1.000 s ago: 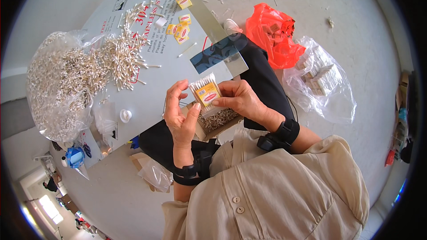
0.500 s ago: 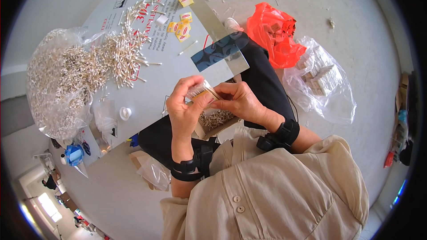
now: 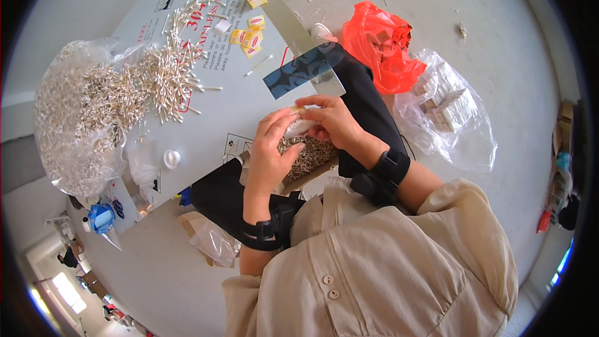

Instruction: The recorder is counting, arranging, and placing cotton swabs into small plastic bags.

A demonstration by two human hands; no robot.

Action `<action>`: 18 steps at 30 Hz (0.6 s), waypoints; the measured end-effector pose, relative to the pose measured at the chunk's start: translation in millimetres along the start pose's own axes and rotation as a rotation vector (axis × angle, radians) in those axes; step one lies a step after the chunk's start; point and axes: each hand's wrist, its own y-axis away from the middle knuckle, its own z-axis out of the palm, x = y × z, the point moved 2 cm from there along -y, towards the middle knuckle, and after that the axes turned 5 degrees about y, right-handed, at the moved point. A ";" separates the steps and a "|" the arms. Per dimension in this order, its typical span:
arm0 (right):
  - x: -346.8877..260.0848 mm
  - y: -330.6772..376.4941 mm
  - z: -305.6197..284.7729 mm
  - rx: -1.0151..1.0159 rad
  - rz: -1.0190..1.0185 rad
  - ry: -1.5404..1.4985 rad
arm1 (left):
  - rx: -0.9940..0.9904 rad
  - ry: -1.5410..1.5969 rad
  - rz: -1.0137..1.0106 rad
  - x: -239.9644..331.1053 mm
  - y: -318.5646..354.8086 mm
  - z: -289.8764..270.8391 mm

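left hand (image 3: 269,153): fingers curled round a small bundle of cotton swabs (image 3: 301,126), gripping it from the left side; black strap on the wrist.
right hand (image 3: 331,118): fingers closed over the same bundle from the right and top, fingertips pinching its far end; black band on the wrist.
bundle of cotton swabs: held between both hands above the lap, lying roughly sideways, white ends visible, a bit of yellow at the top edge; mostly covered by fingers.
box of swabs (image 3: 309,153): open box on the lap just below the hands, filled with loose swabs.
grey board (image 3: 212,106): flat printed sheet in front of the person, used as the work surface.
loose swab pile (image 3: 165,75): scattered on the board, well left of the hands.
clear bag of swabs (image 3: 75,118): large, at the board's left edge, touching the pile.
yellow packets (image 3: 248,34): several small ones on the far part of the board.
white cap (image 3: 171,159): on the board, near the left hand.
red plastic bag (image 3: 377,47): on the floor, to the right beyond the hands.
clear bag of small boxes (image 3: 446,109): on the floor just beside the red bag.
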 end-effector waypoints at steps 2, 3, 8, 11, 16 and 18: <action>4.8 -10.8 -3.0 -0.058 0.042 -0.016 | 0.055 0.074 -0.089 -20.7 -0.2 12.9; 7.5 -15.0 -1.8 -0.088 0.069 -0.069 | 0.136 0.166 -0.168 -35.7 1.0 17.2; 4.2 -17.3 -7.9 -0.189 0.096 -0.146 | 0.222 0.389 -0.285 -62.3 6.9 21.7; 3.0 -12.9 -9.3 -0.243 0.035 -0.155 | 0.254 0.522 -0.323 -61.6 5.9 24.3; 3.5 -11.7 -13.8 -0.230 -0.091 0.051 | 0.334 0.711 -0.400 -59.5 2.6 33.7; 3.3 -11.1 -12.2 -0.216 -0.102 0.066 | 0.398 0.897 -0.398 -55.2 0.6 36.9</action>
